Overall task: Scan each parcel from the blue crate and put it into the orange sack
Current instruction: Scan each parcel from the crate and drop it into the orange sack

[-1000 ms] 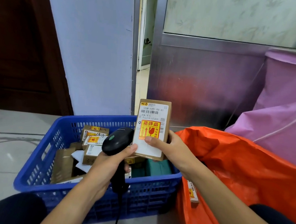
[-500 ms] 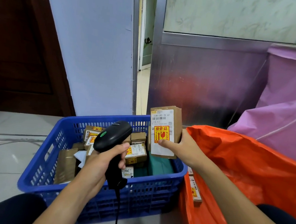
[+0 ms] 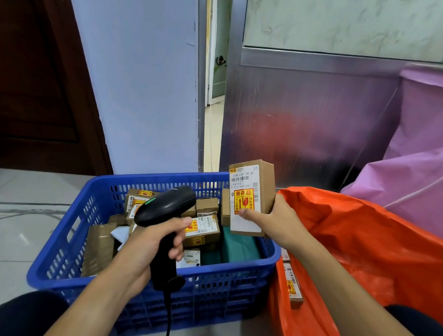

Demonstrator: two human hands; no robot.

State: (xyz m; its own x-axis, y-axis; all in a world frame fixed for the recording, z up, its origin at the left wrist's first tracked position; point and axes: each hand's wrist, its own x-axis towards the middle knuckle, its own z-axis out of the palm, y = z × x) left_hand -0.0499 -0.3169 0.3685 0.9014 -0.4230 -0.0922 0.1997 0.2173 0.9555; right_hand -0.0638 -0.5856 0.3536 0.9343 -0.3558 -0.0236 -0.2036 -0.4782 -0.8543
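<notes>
My right hand (image 3: 277,222) grips a small brown parcel (image 3: 250,189) with a white label and a yellow fragile sticker, held upright over the right end of the blue crate (image 3: 72,248). My left hand (image 3: 154,240) grips a black handheld scanner (image 3: 165,205) above the crate's middle, its head pointing toward the parcel. Several brown labelled parcels (image 3: 203,228) and a green packet (image 3: 239,248) lie in the crate. The orange sack (image 3: 369,249) stands open just right of the crate, with a labelled parcel (image 3: 293,285) inside at its near left.
Purple sacks (image 3: 430,174) are piled behind the orange one at the right. A metal door panel (image 3: 300,121) and a pale blue wall (image 3: 142,79) rise behind the crate. A dark wooden door (image 3: 29,68) is at the left. The scanner cable (image 3: 168,325) hangs down over the crate's front.
My right hand has carried the parcel to the right, away from the scanner and toward the orange sack. My left hand has drawn the scanner slightly left and back.
</notes>
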